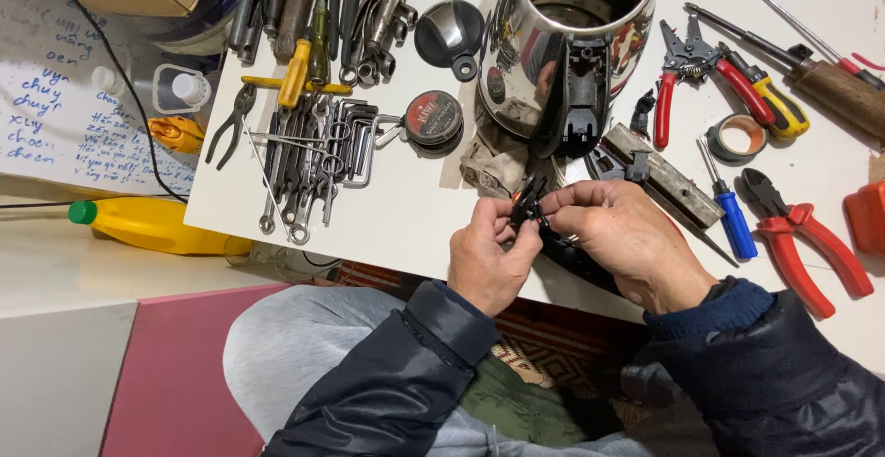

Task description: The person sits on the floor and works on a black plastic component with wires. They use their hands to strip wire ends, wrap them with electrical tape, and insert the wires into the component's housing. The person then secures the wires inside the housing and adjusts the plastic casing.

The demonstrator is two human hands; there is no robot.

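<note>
Black plastic switch part (527,206), small, light and probably brittle, sits pinched between our left hand (487,259) and right hand (627,240), kettle (562,42) at twelve o'clock; we'd grip its edges.

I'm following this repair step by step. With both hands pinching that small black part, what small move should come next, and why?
Probably keep the left hand steady while the right hand works the small black plastic part. Both hands pinch it just off the white table edge, below the shiny steel kettle body, so a loose grip could drop it.
</note>
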